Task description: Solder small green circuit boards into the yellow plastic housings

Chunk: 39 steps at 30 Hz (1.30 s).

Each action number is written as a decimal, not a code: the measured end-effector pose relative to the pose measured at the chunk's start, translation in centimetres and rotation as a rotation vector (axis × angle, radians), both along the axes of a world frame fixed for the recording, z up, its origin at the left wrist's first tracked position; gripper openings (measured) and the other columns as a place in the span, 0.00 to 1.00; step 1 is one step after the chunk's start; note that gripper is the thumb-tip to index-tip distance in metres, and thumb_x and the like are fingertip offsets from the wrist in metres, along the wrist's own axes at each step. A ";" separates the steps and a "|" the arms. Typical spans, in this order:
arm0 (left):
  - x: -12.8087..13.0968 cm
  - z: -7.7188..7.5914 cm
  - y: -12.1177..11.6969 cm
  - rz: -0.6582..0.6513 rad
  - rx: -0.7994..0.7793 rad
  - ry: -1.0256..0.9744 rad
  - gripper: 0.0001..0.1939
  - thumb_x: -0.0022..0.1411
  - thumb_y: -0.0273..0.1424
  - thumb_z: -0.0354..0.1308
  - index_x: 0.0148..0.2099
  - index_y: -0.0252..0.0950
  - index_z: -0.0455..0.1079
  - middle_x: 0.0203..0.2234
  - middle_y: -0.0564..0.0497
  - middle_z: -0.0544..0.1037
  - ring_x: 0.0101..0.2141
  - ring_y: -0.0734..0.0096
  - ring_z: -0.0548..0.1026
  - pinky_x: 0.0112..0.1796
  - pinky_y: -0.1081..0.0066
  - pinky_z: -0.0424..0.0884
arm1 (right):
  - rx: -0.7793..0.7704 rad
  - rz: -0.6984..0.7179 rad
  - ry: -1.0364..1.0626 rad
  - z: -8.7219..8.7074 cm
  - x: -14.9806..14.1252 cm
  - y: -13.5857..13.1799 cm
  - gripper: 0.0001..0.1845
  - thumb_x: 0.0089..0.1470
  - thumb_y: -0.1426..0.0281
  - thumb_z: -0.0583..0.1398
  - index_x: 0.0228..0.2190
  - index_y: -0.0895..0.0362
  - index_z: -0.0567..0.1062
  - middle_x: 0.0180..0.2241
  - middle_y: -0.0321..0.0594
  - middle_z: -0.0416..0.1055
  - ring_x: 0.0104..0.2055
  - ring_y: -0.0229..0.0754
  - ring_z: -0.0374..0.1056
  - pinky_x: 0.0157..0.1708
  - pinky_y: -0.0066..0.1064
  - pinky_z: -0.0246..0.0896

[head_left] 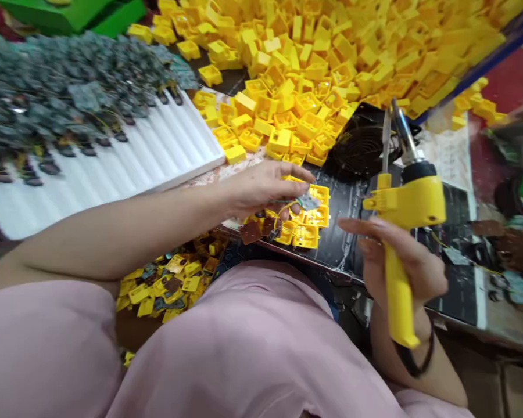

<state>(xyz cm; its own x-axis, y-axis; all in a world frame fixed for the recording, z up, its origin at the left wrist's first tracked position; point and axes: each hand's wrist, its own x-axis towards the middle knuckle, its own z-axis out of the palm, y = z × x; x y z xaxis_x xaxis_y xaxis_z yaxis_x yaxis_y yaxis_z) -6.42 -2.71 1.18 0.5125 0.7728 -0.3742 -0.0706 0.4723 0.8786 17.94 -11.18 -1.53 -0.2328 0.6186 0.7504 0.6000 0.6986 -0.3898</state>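
My left hand (261,188) reaches across the bench edge and pinches a small grey-green circuit board (307,202) with thin yellow wires, held over a few yellow plastic housings (307,223) on a black mat. My right hand (401,261) is wrapped round the handle of a yellow soldering gun (403,232). Its metal tip (398,125) points up and away, a hand's width to the right of the board.
A large heap of yellow housings (331,52) fills the back of the bench. A white ribbed tray (148,154) at left carries several wired circuit boards (61,93). A box of finished yellow parts (169,281) sits by my lap. A black fan (366,148) and clutter lie at right.
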 end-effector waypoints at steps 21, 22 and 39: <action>6.4 -4.0 -4.1 0.231 0.242 -0.051 0.21 0.61 0.51 0.73 0.45 0.40 0.85 0.46 0.46 0.87 0.48 0.59 0.84 0.49 0.62 0.80 | 0.089 -0.148 0.176 -3.2 -1.5 -1.0 0.20 0.61 0.74 0.72 0.51 0.48 0.75 0.35 0.30 0.84 0.32 0.42 0.83 0.35 0.27 0.83; 6.4 -4.0 -4.0 0.220 0.226 -0.030 0.20 0.65 0.51 0.70 0.46 0.39 0.84 0.46 0.46 0.87 0.47 0.60 0.84 0.48 0.62 0.81 | 0.090 -0.131 0.190 -3.5 -1.6 -1.0 0.21 0.60 0.73 0.73 0.51 0.47 0.75 0.35 0.30 0.83 0.32 0.42 0.83 0.34 0.27 0.84; 1.7 -2.2 0.8 -0.461 1.062 1.151 0.15 0.69 0.33 0.55 0.46 0.38 0.83 0.39 0.46 0.87 0.42 0.58 0.84 0.45 0.66 0.74 | -0.056 -0.053 -0.118 -5.6 1.5 1.6 0.15 0.69 0.73 0.65 0.54 0.49 0.76 0.41 0.37 0.84 0.37 0.42 0.83 0.38 0.29 0.80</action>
<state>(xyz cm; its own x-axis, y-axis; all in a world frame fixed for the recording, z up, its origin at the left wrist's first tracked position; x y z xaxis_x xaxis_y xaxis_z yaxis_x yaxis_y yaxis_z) -4.72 -1.93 -1.00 0.6022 0.7876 -0.1308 0.7829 -0.5504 0.2901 19.41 -9.59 -7.16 -0.2833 0.6725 0.6837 0.6792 0.6441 -0.3520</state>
